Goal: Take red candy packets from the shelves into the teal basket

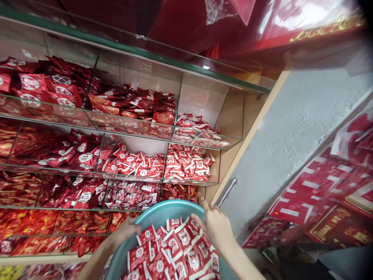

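Observation:
A teal plastic basket (177, 205) full of small red and white packets (175, 249) is at the bottom centre, in front of the shelves. My left hand (126, 232) grips its left rim, fingers curled over the edge. On the right side, my right hand (214, 223) is closed around the rim, its fingers partly over the inside. The basket's far rim is close to a lower compartment of dark red packets (179, 192).
Glass-fronted shelves (189, 182) with divided compartments of red packets rise ahead and to the left. A glass shelf edge (140, 53) crosses above. At right are a wooden side panel (250, 136), a grey wall (291, 128) and hanging red goods (314, 186).

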Tool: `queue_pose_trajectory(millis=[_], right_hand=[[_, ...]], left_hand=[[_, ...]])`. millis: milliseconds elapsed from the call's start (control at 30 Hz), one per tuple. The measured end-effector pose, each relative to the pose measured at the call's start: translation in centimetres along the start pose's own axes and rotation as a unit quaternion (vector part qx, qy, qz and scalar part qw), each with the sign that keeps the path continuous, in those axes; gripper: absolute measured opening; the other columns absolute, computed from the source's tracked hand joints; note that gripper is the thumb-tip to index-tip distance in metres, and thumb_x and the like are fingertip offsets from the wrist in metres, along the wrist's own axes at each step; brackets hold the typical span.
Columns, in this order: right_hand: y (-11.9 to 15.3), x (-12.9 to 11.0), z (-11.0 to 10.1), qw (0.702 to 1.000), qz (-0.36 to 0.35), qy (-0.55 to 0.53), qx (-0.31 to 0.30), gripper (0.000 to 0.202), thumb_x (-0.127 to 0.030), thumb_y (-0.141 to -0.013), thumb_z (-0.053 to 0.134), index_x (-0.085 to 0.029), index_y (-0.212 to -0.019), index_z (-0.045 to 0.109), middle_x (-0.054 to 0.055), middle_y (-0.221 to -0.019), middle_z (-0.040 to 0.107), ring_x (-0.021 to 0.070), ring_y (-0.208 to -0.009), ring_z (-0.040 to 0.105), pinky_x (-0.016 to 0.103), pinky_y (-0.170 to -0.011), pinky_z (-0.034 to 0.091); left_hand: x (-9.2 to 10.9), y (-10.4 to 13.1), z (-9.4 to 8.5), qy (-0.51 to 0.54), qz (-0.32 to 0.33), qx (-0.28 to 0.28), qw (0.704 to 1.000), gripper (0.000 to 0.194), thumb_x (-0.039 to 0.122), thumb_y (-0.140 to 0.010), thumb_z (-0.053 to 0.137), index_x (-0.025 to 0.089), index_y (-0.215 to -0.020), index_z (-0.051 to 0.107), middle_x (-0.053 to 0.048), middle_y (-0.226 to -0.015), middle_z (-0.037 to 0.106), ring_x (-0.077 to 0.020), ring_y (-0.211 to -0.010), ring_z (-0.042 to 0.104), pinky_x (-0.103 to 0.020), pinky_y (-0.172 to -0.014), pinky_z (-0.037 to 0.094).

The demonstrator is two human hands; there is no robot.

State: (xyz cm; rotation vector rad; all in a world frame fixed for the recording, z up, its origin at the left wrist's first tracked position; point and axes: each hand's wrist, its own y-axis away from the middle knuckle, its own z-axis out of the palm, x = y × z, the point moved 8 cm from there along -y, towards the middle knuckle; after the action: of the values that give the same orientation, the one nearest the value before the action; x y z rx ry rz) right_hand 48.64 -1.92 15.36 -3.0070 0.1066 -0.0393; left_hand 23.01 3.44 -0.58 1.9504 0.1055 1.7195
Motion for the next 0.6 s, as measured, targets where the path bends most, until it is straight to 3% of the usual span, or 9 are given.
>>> queue_pose_trajectory(millis=[100, 200, 433, 600], right_hand=[[-3.5, 0.1, -5.1, 0.994, -0.018, -0.023, 0.107, 0.035, -0.041, -0.086, 0.037, -0.018, -0.111, 0.048, 0.012, -0.098, 0.06, 0.023, -0.091, 0.056, 0.029, -0.07, 0.04], [-6.9, 0.9, -7.2, 0.989, 0.014, -0.025, 0.148, 0.04, -0.039, -0.086, 0.04, -0.014, -0.117, 0.042, 0.013, -0.098, 0.059, 0.024, -0.091, 0.056, 0.028, -0.07, 0.039], [-10.7, 1.1, -6.4, 0.987, 0.07, -0.024, 0.144, 0.06, -0.041, -0.085, 0.041, -0.005, -0.13, 0.027, 0.019, -0.094, 0.059, 0.0281, -0.09, 0.056, 0.033, -0.073, 0.039], [-11.2, 1.2, -6.2, 0.978, 0.083, -0.061, 0.179, 0.06, -0.047, -0.085, 0.036, -0.013, -0.133, 0.026, 0.019, -0.106, 0.049, 0.0284, -0.094, 0.052, 0.035, -0.075, 0.038]], left_hand=[[-0.6, -0.7, -0.3, -0.003, 0.012, 0.01, 1.0, 0.014, 0.021, -0.046, 0.046, 0.013, -0.054, 0.055, 0.001, -0.042, 0.049, -0.0106, -0.037, 0.04, -0.021, -0.039, 0.029], [-1.1, -1.1, -0.3, 0.004, 0.01, 0.008, 1.0, 0.019, 0.021, -0.045, 0.044, 0.013, -0.056, 0.057, -0.001, -0.043, 0.052, -0.0118, -0.037, 0.042, -0.022, -0.039, 0.03], [-1.3, -2.0, -0.3, 0.026, 0.006, 0.0, 1.0, 0.018, 0.019, -0.041, 0.044, 0.013, -0.052, 0.058, -0.001, -0.043, 0.053, -0.0128, -0.037, 0.043, -0.023, -0.039, 0.031], [-1.9, -3.0, -1.4, 0.016, 0.014, 0.05, 0.999, 0.01, 0.017, -0.039, 0.042, 0.015, -0.043, 0.051, 0.003, -0.035, 0.044, -0.0101, -0.034, 0.036, -0.021, -0.037, 0.026]])
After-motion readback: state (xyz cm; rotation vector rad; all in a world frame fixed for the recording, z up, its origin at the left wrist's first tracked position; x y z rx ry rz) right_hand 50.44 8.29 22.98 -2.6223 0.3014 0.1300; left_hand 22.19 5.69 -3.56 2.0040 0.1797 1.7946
